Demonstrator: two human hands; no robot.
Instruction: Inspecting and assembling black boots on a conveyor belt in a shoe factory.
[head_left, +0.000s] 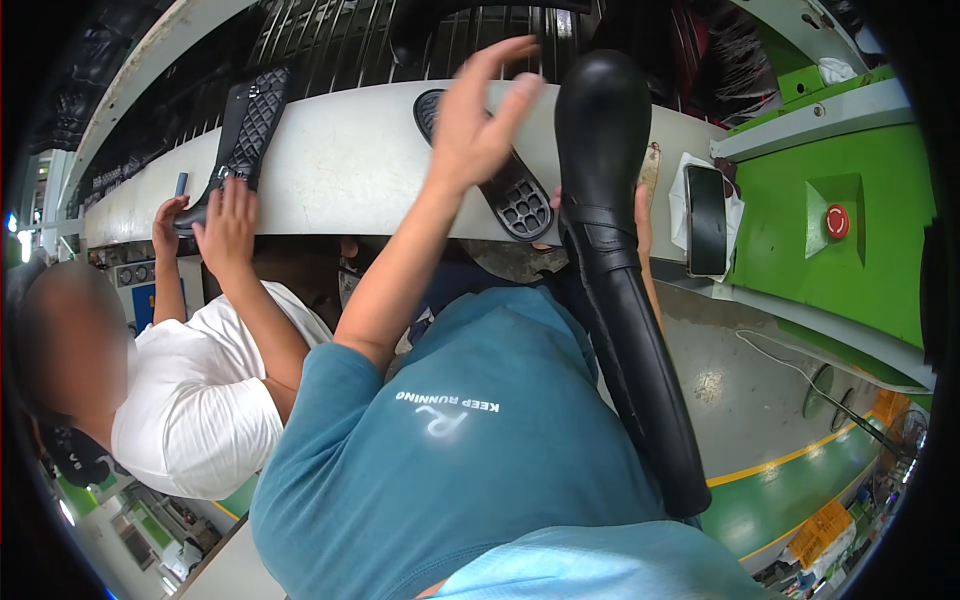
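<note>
Left hand (480, 120) is raised above the white bench (350, 170), fingers spread and holding nothing, hovering just over a black shoe sole (510, 195) that lies tread-up on the bench. Right hand (640, 215) is mostly hidden behind a tall black boot (610, 250) whose foot end rests on the bench edge and whose shaft slants down toward the lower right; its grip appears wrapped on the boot at the ankle. At left, a co-worker in a white shirt (195, 400) has both hands on a quilted black boot (245, 130); a dark phone (706, 220) lies on cloth beside the green machine (850, 240).
</note>
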